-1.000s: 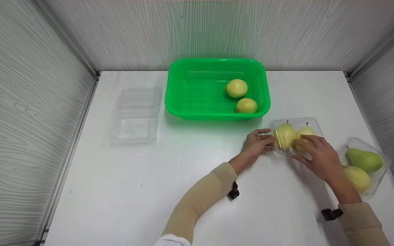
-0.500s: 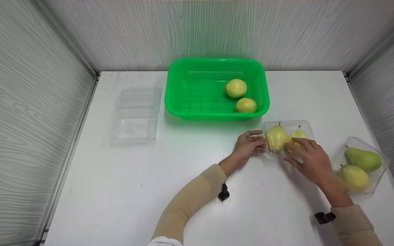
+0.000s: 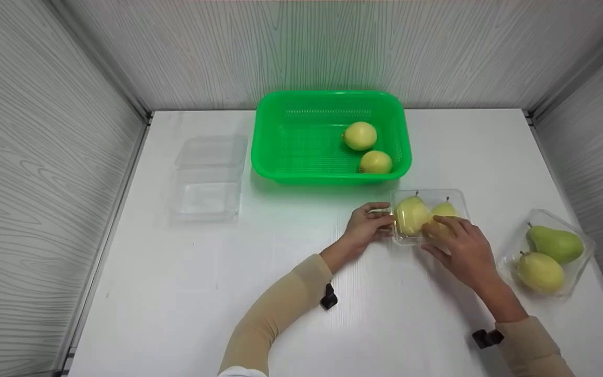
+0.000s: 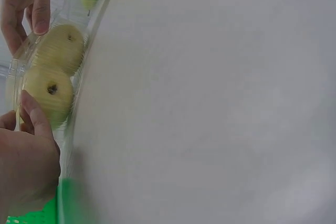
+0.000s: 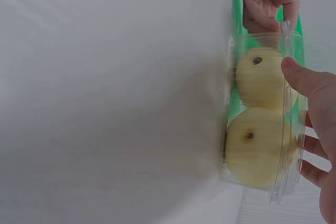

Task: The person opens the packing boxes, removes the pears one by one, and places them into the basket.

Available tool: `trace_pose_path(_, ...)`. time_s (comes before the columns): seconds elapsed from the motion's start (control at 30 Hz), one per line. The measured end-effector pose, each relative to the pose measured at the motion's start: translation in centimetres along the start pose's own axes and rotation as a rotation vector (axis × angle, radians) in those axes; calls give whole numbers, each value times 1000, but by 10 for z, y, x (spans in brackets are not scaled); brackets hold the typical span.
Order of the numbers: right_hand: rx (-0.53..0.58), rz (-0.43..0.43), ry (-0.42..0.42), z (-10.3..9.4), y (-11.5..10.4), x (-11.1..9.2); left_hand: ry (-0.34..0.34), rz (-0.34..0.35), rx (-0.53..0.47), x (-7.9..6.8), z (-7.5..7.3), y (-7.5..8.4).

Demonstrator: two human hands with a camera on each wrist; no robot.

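Observation:
A clear plastic clamshell box (image 3: 403, 241), its lid down, holds two yellow-green pears (image 3: 411, 215) side by side. My left hand (image 3: 368, 226) grips the box's left end, thumb against the front in the left wrist view. From the right, my right hand (image 3: 461, 248) holds the same box, fingers over the lid and thumb (image 5: 295, 72) at the front rim. Its fingers partly cover the right-hand pear (image 3: 444, 211) in the head view. Both pears' blossom ends face the wrist cameras through the clear wall.
A green basket (image 3: 332, 178) behind the box holds two yellow pears (image 3: 360, 136). At the right edge, another clear box (image 3: 576, 277) contains a green pear (image 3: 558, 245) and a yellow one (image 3: 541, 272). An open clear clamshell (image 3: 210, 175) lies at left on the white table.
Both hands have moved left and slightly toward the front with the box of pears between them. The box now stands squarer to the table. The basket and the other boxes stay put.

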State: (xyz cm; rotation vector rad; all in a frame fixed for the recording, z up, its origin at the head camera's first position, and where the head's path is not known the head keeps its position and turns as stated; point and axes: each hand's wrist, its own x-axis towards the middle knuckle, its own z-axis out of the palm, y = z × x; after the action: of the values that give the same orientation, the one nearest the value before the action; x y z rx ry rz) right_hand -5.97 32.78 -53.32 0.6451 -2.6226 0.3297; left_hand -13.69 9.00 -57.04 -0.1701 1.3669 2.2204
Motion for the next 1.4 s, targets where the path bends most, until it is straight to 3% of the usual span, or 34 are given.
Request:
trace_pose_path(0.47, 34, -52, 85, 12, -30, 3, 2, -3, -11, -19, -27, 6)
trace_pose_path(1.4, 52, -100, 94, 36, -88, 17, 44, -2, 48, -67, -86, 27)
